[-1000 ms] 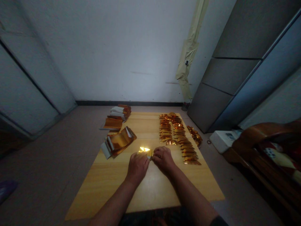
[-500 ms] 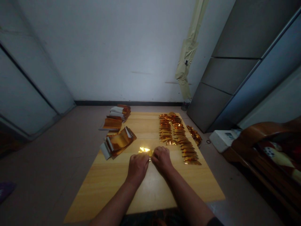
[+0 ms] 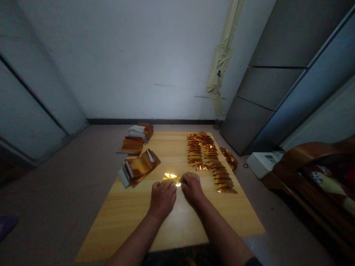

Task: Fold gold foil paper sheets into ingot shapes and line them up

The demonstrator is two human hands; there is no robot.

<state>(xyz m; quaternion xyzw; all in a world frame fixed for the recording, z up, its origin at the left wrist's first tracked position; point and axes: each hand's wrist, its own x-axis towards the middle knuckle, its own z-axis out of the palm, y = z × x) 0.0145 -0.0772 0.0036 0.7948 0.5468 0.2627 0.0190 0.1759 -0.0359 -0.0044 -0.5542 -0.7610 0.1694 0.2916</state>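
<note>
A shiny gold foil paper (image 3: 172, 178) lies on the wooden table between my two hands, partly hidden by the fingers. My left hand (image 3: 163, 195) is closed on its near left part, fingers bent over the foil. At the right end, my right hand (image 3: 191, 186) pinches the foil with curled fingers. To the left rests a stack of flat gold foil sheets (image 3: 141, 164) with pale backing showing. On the right stand rows of folded gold foil pieces (image 3: 223, 177), overlapping one another.
The wooden table (image 3: 124, 218) spans the space before me. More foil sheets (image 3: 133, 144) lie at its far left corner. Beyond its right edge are a heap of gold pieces (image 3: 229, 158), a white box (image 3: 260, 164) and a wooden seat (image 3: 299, 159). A grey cabinet (image 3: 249, 111) stands behind.
My left hand has shifted slightly left and its fingers have spread a little along the foil. A bit more foil shows between the hands. The right hand stays nearly still.
</note>
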